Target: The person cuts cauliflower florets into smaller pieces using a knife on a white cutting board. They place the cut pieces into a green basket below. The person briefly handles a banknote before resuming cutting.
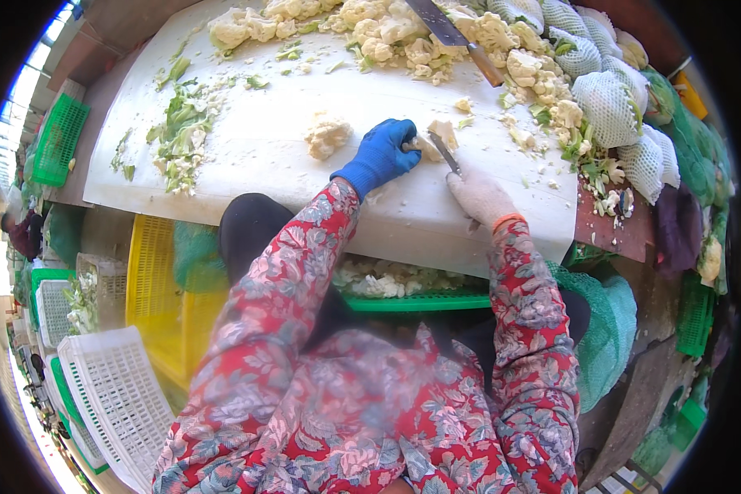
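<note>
My left hand (386, 154), in a blue knit glove, has its fingers curled around a small cauliflower piece (415, 147). In a pale glove, my right hand (485, 192) grips a small knife (444, 152), its blade angled up and to the left beside that piece. Another cut cauliflower piece (443, 133) shows just behind the blade; whether the two pieces are joined I cannot tell. To the left of my blue glove a larger cauliflower chunk (327, 134) rests on the white table covering (272, 123).
A cleaver (447, 31) lies across heaped cauliflower florets (370, 34) at the back. Net-wrapped cauliflower heads (605, 102) are stacked at the right. Leaf trimmings (185, 133) lie at the left. Below the table's front edge are a green basket (420, 302) holding florets and a yellow crate (154, 278).
</note>
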A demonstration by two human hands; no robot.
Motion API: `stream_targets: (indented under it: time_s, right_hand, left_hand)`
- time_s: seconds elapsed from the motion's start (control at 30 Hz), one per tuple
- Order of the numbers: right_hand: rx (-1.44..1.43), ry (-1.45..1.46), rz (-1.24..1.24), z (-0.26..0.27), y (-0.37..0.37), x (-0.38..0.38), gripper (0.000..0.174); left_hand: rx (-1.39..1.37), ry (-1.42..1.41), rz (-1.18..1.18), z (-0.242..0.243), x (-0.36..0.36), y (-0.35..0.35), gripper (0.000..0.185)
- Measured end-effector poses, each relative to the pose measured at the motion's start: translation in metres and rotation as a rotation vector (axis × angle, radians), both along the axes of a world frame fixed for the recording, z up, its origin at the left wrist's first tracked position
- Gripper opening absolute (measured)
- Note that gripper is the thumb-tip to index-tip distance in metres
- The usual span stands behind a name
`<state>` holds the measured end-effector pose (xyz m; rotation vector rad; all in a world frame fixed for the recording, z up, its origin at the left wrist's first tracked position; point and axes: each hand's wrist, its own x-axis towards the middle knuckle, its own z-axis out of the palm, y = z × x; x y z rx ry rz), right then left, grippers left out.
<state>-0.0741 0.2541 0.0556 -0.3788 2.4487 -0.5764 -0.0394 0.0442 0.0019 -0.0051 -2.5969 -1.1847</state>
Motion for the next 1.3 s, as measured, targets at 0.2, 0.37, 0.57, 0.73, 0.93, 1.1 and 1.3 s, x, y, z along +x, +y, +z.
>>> stream_targets:
  time_s: [0.2, 0.37, 0.57, 0.73, 0.93, 1.1, 1.3]
  right_hand:
    - [-0.03, -0.197, -0.067, 0.019, 0.016, 0.002, 0.045]
    - [0.094, 0.138, 0.203, 0.008, 0.023, -0.011, 0.038]
    - [0.187, 0.472, 0.381, 0.005, 0.05, -0.002, 0.023]
    - [0.208, 0.452, 0.524, 0.016, 0.067, 0.026, 0.023]
    - [-0.115, 0.43, 0.057, 0.013, 0.064, 0.032, 0.03]
    - [-0.197, 0.213, -0.068, 0.001, 0.034, 0.025, 0.034]
    - [-0.188, 0.132, -0.048, -0.002, 0.022, 0.019, 0.037]
  left_hand:
    - [0.035, 0.049, -0.14, 0.019, 0.001, -0.011, 0.056]
    - [0.046, 0.057, -0.32, 0.035, -0.031, 0.009, 0.056]
    - [0.151, -0.136, -0.126, 0.022, -0.032, 0.012, 0.036]
    - [0.312, -0.089, -0.005, 0.01, -0.024, 0.01, 0.037]
    - [0.215, 0.025, 0.084, 0.007, -0.014, 0.024, 0.035]
    - [0.129, 0.113, 0.164, 0.003, -0.013, 0.039, 0.033]
    - [0.108, 0.123, 0.077, -0.001, -0.011, 0.031, 0.028]
